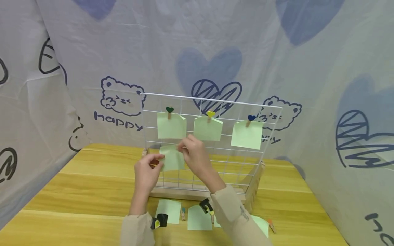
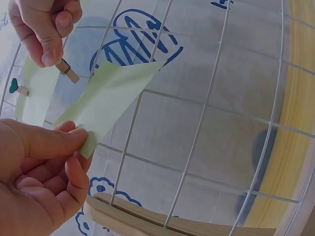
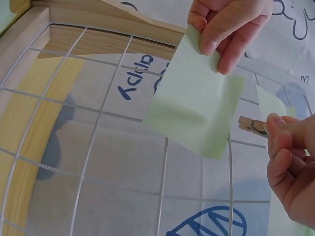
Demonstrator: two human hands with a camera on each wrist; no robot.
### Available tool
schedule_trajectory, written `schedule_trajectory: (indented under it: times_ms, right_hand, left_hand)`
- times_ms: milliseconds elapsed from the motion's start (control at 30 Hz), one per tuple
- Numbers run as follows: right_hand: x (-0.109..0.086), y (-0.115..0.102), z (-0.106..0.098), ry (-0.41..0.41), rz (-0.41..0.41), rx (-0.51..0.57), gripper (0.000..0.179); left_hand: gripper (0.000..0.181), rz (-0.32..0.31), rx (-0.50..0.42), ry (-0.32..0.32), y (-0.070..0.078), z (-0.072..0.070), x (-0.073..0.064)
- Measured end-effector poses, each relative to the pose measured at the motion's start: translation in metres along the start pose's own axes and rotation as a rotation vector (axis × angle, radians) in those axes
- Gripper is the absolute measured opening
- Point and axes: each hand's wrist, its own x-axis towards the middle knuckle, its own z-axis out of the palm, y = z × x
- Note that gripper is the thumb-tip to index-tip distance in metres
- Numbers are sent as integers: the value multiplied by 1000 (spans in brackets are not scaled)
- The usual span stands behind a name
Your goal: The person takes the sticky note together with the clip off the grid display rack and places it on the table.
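Observation:
My left hand pinches the edge of a pale green paper note between thumb and fingers. The note stands in front of the white wire grid, under the leftmost hanging note. In my right hand is a small wooden clothespin, pinched at its rear end. Its tip points at the note's edge in the right wrist view, with a small gap between them. Above, three green notes hang on the grid from clothespins topped with a green heart, a yellow heart and a dark blue heart.
A wooden base carries the grid on the wooden table. In front of it lie several green notes and clothespins, among them a blue-topped one and an orange-topped one. A printed cloth hangs behind.

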Motion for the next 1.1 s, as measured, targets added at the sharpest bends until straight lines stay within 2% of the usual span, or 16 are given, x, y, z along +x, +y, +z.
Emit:
schedule_trajectory:
  times_ms: [167,367,667,933,1100]
  right_hand:
    - [-7,0,-2,-15,30,29,4]
    - [-14,0,-3,-5,99,70,11]
    - [-25,2,0,27,98,114,8]
    - [-33,6,5,86,93,166,7]
    - [-37,5,7,76,133,196,7]
  left_hand:
    - [16,-2,-2,-1,1,-1,-2]
    - [17,-25,-14,-13,1,-4,-5]
    - [14,-69,-35,-27,0,-10,-10]
    - [11,-63,-28,-9,-5,-15,-16]
    - [11,-94,-35,-2,-9,-19,-18]
